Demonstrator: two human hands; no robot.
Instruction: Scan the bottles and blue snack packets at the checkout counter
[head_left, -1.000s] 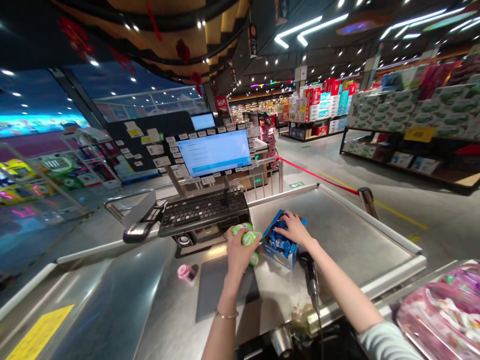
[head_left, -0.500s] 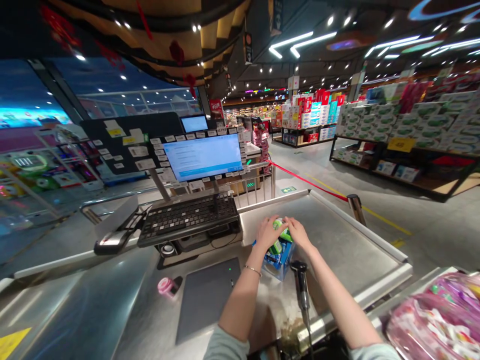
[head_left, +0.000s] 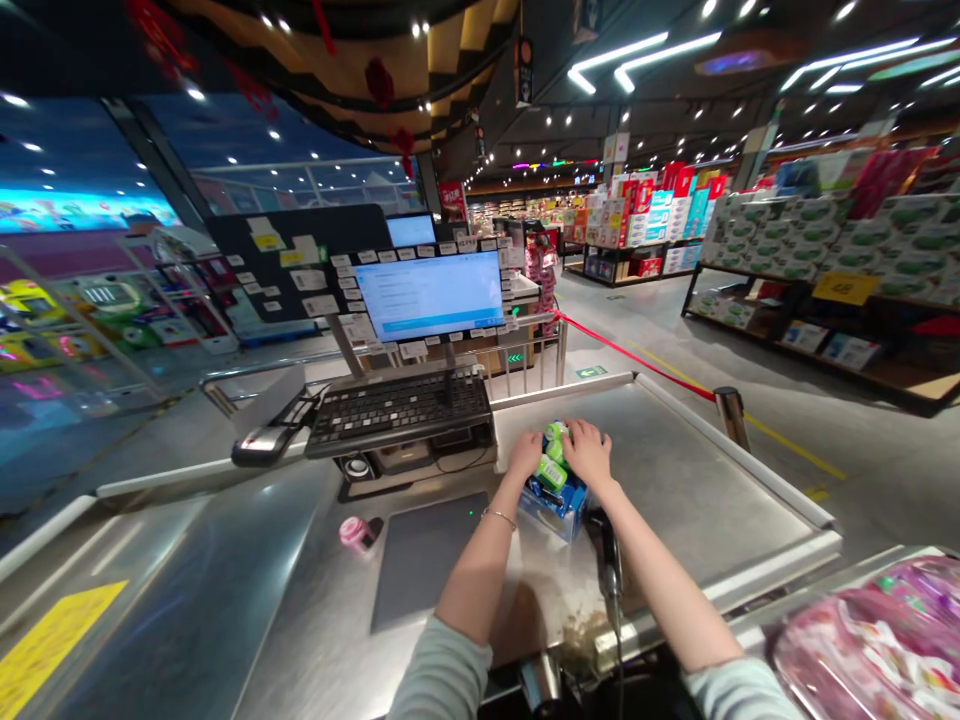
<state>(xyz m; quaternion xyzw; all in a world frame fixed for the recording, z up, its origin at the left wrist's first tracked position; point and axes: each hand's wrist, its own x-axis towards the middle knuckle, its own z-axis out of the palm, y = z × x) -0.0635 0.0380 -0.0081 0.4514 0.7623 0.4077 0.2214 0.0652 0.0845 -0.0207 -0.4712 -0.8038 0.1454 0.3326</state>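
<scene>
A clear plastic box (head_left: 551,520) stands on the metal counter, with several small blue packets (head_left: 571,494) inside and green packs (head_left: 552,472) on top. My left hand (head_left: 526,455) is at the box's left side, its fingers curled in at the rim. From the right, my right hand (head_left: 589,452) bends over the green packs, fingertips against them; part of the box is hidden under it. Just right of the box, partly beneath my right forearm, a black handheld barcode scanner (head_left: 606,550) sits with its cable running toward me.
A dark grey flat pad (head_left: 427,555) and a pink jar (head_left: 355,534) are on the counter to the left. Behind them stand a keyboard (head_left: 401,412) and a monitor (head_left: 431,292). A pink plastic-wrapped bundle (head_left: 870,640) is at lower right; a red belt barrier (head_left: 637,355) runs beyond the counter.
My hands were together over the green packs; now they are apart at either side, leaving more of the packs visible. The camera view has shifted slightly left.
</scene>
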